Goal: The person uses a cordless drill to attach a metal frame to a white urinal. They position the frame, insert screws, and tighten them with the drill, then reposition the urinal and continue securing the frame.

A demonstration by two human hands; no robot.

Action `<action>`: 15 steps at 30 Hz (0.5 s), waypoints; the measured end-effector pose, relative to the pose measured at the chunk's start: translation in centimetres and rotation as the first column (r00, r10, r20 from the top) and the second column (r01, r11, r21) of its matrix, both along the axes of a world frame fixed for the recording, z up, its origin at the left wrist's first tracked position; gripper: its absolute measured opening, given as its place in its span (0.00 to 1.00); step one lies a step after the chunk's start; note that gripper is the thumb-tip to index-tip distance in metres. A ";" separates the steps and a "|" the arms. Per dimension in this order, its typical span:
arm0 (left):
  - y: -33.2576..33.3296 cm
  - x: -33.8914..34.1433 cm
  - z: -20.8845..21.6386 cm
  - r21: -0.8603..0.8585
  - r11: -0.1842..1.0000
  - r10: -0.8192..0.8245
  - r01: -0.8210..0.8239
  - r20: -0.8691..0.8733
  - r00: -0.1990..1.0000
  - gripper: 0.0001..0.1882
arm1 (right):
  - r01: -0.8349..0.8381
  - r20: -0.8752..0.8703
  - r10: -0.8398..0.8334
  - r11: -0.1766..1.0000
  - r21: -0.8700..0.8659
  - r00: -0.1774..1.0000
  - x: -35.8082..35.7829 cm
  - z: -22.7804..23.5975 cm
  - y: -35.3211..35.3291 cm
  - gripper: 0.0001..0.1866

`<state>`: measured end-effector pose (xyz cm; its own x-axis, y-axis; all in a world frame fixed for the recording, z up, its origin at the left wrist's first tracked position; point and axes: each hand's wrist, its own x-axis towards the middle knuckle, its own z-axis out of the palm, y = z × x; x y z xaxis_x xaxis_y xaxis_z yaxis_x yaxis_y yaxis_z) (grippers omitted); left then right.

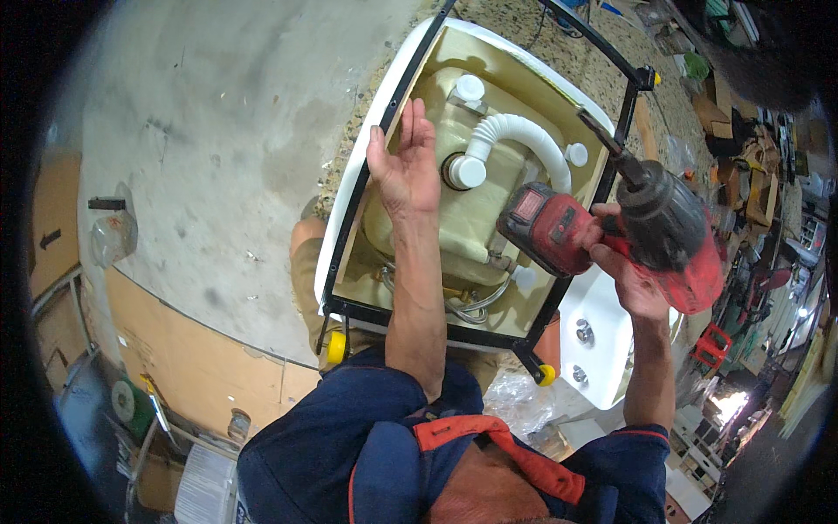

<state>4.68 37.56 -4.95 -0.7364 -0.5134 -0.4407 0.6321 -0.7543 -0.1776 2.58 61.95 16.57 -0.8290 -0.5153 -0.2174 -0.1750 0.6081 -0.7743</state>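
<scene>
An upturned white tub (365, 175) with a cream-coloured underside lies in front of me, a black metal frame (602, 48) around it. My left hand (410, 166) is held palm up with fingers extended, over the tub's left side by the frame bar; it holds nothing. In my right hand (624, 275) is a red and black cordless drill (672, 218), its long bit pointing up and away over the tub's right side. A white corrugated hose (524, 127) curves from a round white fitting (470, 173). Braided hoses (471, 312) lie at the near end.
Yellow feet (336, 348) are on the frame's corners. A white basin (594, 336) with metal fittings stands at the near right. Cardboard sheet (209, 332) covers floor at the left. A red stool (713, 345) and clutter line the right. Clear plastic wrap (519, 397) lies close by me.
</scene>
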 end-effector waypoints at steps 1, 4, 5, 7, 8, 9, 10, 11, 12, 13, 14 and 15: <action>0.0 0.0 0.0 -0.039 0.999 -0.001 0.002 0.032 0.999 0.32 | -0.024 0.015 0.024 1.000 -0.017 1.000 -0.5 -0.3 -0.5 0.23; 0.0 -0.1 0.4 -0.130 0.991 -0.016 0.023 0.054 0.998 0.36 | 0.002 0.094 0.000 1.000 -0.019 0.996 -1.7 -0.9 -2.1 0.21; 0.1 -0.2 0.5 -0.138 0.990 -0.017 0.023 0.038 0.999 0.35 | 0.029 0.081 -0.028 1.000 -0.001 0.996 -2.0 -1.1 -2.6 0.21; 0.1 -0.1 0.7 -0.155 0.988 -0.013 0.020 0.045 0.999 0.35 | -0.017 0.047 0.016 0.999 0.028 0.999 -2.6 -1.2 -3.6 0.22; 0.2 -0.1 0.9 -0.163 0.986 -0.009 0.020 0.067 0.998 0.35 | -0.027 0.028 0.026 0.999 0.042 0.999 -2.8 -1.3 -4.0 0.22; 0.2 -0.1 1.0 -0.169 0.985 -0.010 0.025 0.091 0.996 0.35 | -0.015 0.048 0.014 0.999 0.039 0.999 -3.0 -1.5 -4.4 0.19; 0.2 -0.1 1.0 -0.180 0.983 -0.010 0.028 0.097 0.995 0.35 | 0.006 0.062 -0.008 1.000 0.031 0.998 -3.1 -1.7 -4.8 0.17; 0.2 -0.2 1.0 -0.190 0.981 -0.013 0.032 0.103 0.995 0.35 | 0.025 0.076 -0.028 0.999 0.039 0.997 -3.2 -1.9 -5.2 0.14; 0.2 -0.2 1.0 -0.199 0.979 -0.017 0.039 0.111 0.994 0.35 | 0.058 0.102 -0.062 0.998 0.039 0.993 -3.3 -2.1 -5.5 0.14; 0.2 -0.2 1.0 -0.196 0.980 -0.018 0.042 0.118 0.993 0.35 | 0.081 0.125 -0.087 0.995 0.054 0.988 -3.5 -2.3 -5.9 0.14; 0.1 -0.2 1.0 -0.196 0.980 -0.014 0.038 0.125 0.992 0.34 | 0.133 0.148 -0.148 0.986 0.105 0.978 -3.6 -2.5 -6.1 0.13; 0.1 -0.2 0.9 -0.194 0.981 -0.004 0.031 0.138 0.990 0.34 | 0.110 0.153 -0.113 0.994 0.030 0.982 -3.7 -2.6 -6.4 0.12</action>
<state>4.51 37.65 -4.02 -0.6860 -0.5869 -0.4302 0.6267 -0.7769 0.0605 -1.08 55.60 14.00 -0.8365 -0.4157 -0.3570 0.0154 0.6334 -0.7737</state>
